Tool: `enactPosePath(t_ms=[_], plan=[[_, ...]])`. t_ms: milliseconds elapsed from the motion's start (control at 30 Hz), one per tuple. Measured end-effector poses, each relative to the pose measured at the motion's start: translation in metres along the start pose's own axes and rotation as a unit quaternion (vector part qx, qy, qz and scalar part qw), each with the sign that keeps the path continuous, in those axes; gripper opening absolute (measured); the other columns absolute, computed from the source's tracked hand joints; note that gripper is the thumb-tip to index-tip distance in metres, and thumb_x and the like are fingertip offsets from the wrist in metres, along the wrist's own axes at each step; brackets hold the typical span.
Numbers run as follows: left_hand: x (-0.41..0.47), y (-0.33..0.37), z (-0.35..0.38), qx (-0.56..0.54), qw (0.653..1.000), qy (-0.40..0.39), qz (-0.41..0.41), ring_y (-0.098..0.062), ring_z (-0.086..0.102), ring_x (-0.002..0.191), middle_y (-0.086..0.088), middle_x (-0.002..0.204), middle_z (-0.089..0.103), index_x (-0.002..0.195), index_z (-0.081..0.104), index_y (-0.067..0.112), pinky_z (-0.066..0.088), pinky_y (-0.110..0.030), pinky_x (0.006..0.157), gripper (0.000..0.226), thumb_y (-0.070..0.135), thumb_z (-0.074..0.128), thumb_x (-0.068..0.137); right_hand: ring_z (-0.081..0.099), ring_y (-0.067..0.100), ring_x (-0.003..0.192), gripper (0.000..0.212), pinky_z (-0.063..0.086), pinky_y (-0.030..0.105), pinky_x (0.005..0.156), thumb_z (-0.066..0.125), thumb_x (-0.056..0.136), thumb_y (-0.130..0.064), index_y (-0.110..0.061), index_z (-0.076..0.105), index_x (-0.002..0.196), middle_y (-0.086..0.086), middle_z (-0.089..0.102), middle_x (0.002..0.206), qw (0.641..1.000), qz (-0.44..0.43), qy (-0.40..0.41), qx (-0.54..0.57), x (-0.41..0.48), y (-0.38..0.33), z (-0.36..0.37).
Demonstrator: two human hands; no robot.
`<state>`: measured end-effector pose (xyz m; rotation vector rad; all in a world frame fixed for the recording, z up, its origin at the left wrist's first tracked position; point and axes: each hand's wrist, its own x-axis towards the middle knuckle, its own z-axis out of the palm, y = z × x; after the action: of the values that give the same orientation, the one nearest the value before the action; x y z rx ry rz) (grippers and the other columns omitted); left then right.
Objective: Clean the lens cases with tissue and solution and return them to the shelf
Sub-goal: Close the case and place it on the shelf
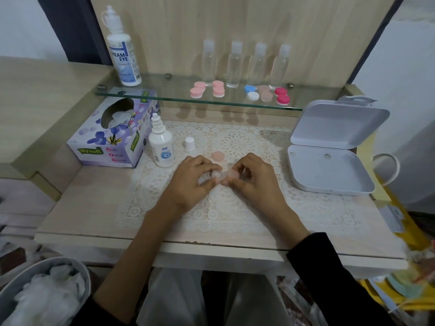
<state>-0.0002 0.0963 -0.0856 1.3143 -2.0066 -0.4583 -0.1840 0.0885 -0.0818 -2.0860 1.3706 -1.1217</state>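
A small clear lens case (222, 174) with one pink lid on its right well is held just above the middle of the lace mat (223, 208), towards the centre of the table (94, 208). It is pinched from both ends: the left hand (190, 182) is curled round the uncapped end, and the right hand (254, 180) is closed on the pink-lidded end, though it cannot be told whether the lid or the body beneath is gripped. A loose pink lid (218, 156) is seen on the mat just behind the hands. To its left a white cap (189, 144) stands beside an uncapped small solution bottle (161, 144), and a tissue box (110, 137) is set at the table's left edge. An open white box (329, 147) is placed at the right edge. Along the back edge a glass shelf (164, 95) is mounted; on it are kept a large solution bottle (123, 52), four clear bottles (234, 64) and a row of coloured lens cases (251, 92). A bin of crumpled tissues (47, 290) is seen below the table's near left corner.
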Motion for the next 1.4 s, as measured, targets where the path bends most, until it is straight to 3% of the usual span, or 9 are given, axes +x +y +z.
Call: enactPosePath(t_ms=[167,333,533,667,800,1067,1167,1267,1400], plan=[[-0.0001,-0.0001,-0.0001,-0.002,1.0,0.0,0.001,-0.011,0.047,0.098,0.007,0.102,0.061,0.111,0.069,0.018,0.029,-0.012,0.087,0.056,0.056,0.045,0.079,0.049,0.01,0.068,0.027,0.036,0.016,0.06,0.086,0.065,-0.024,-0.013,0.064,0.076,-0.005,0.056,0.076,1.0,-0.006,0.0,0.012,0.0011,0.0001,0.0005],[-0.0001,-0.0005,0.0,-0.007,1.0,0.0,0.003,-0.012,0.047,0.098,0.007,0.102,0.062,0.111,0.07,0.018,0.035,-0.022,0.088,0.055,0.055,0.045,0.079,0.048,0.01,0.065,0.028,0.035,0.015,0.058,0.087,0.064,-0.022,-0.007,0.067,0.076,-0.002,0.056,0.076,1.0,-0.007,0.005,0.001,0.0037,-0.0004,0.0007],[-0.0002,-0.0004,-0.0006,-0.006,1.0,-0.003,0.007,-0.013,0.048,0.098,0.007,0.101,0.061,0.111,0.07,0.017,0.035,-0.023,0.088,0.055,0.055,0.045,0.079,0.048,0.01,0.063,0.028,0.037,0.018,0.058,0.088,0.063,-0.022,-0.006,0.067,0.076,-0.004,0.055,0.074,1.0,-0.007,0.012,-0.007,0.0037,-0.0023,0.001],[-0.0001,-0.0011,-0.0001,-0.004,1.0,-0.009,0.002,-0.011,0.047,0.099,0.007,0.103,0.061,0.112,0.069,0.017,0.03,-0.013,0.088,0.057,0.056,0.044,0.079,0.047,0.008,0.061,0.028,0.036,0.016,0.056,0.087,0.064,-0.02,-0.005,0.068,0.076,-0.004,0.054,0.074,1.0,-0.012,0.016,-0.022,0.0036,-0.0037,0.0012],[0.0005,-0.0044,0.0001,0.0,1.0,-0.015,0.005,-0.014,0.049,0.101,0.006,0.106,0.06,0.114,0.068,0.018,0.034,-0.025,0.09,0.054,0.052,0.044,0.081,0.052,0.018,0.062,0.022,0.04,0.025,0.057,0.084,0.067,-0.013,-0.007,0.073,0.084,0.002,0.059,0.077,1.0,-0.014,0.005,-0.016,0.0006,-0.0049,0.0011],[0.0001,-0.0029,0.0001,-0.01,1.0,0.0,-0.002,-0.016,0.052,0.099,0.005,0.103,0.062,0.11,0.07,0.017,0.039,-0.03,0.09,0.052,0.052,0.047,0.078,0.051,0.008,0.075,0.028,0.042,0.02,0.068,0.071,0.078,-0.003,-0.007,0.073,0.105,-0.002,0.057,0.088,1.0,0.014,-0.02,0.0,-0.0029,-0.0065,0.0051],[0.0004,-0.0035,-0.0001,-0.006,1.0,0.001,0.001,-0.017,0.053,0.098,0.004,0.102,0.063,0.11,0.07,0.016,0.04,-0.031,0.089,0.052,0.051,0.048,0.077,0.049,0.009,0.094,0.037,0.042,0.025,0.083,0.071,0.078,-0.025,-0.012,0.07,0.113,-0.005,0.06,0.098,0.999,-0.007,-0.038,-0.029,-0.0029,-0.0072,0.0043],[0.0006,-0.003,0.0,-0.001,1.0,0.002,0.003,-0.017,0.053,0.097,0.003,0.102,0.063,0.109,0.07,0.016,0.041,-0.031,0.087,0.053,0.053,0.049,0.077,0.046,0.009,0.096,0.047,0.039,0.028,0.082,0.076,0.07,-0.052,-0.021,0.065,0.104,-0.01,0.058,0.1,0.998,0.022,0.005,-0.055,-0.0027,-0.009,0.0018],[0.0001,-0.0031,0.0003,-0.006,1.0,0.003,0.002,-0.017,0.053,0.098,0.004,0.102,0.063,0.11,0.07,0.016,0.041,-0.031,0.088,0.053,0.053,0.048,0.078,0.044,0.008,0.088,0.043,0.039,0.029,0.076,0.081,0.064,-0.052,-0.023,0.058,0.086,-0.013,0.054,0.09,0.996,0.05,0.039,-0.065,-0.0035,-0.0078,0.0035]])
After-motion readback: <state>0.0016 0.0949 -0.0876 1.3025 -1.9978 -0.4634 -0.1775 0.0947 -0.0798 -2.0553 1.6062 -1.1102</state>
